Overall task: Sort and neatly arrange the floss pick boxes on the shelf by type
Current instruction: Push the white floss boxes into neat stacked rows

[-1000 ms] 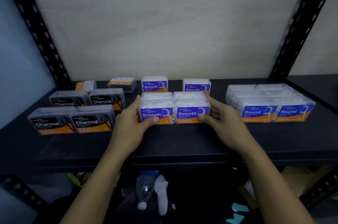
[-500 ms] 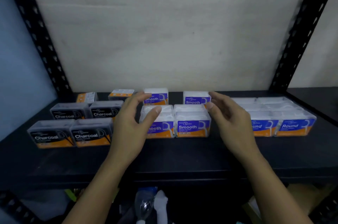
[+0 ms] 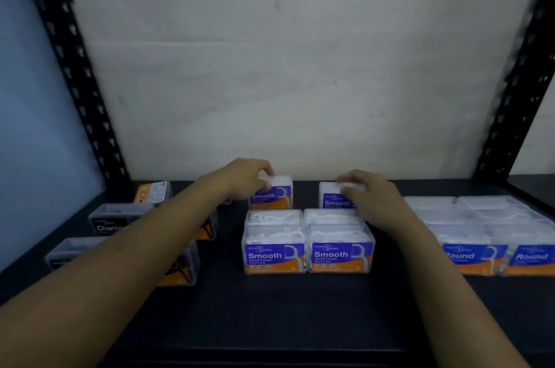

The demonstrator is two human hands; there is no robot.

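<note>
Left of the left hand (image 3: 246, 178), dark translucent plastic boxes (image 3: 111, 222) are seen on the black shelf (image 3: 270, 307), one reading "Charco". A clear rectangular plastic box (image 3: 276, 198) labelled "Smooth" in purple and orange is gripped by that hand. A second such box (image 3: 333, 202) is gripped by the right hand (image 3: 369, 196). Nearer than both hands, four more Smooth boxes (image 3: 274, 256) are grouped. Right of the right hand, two clear boxes (image 3: 474, 256) are marked "Round".

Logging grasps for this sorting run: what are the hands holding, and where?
The left hand grips the rear left Smooth box by its top left corner; the right hand grips the rear right Smooth box by its top right edge.
</note>
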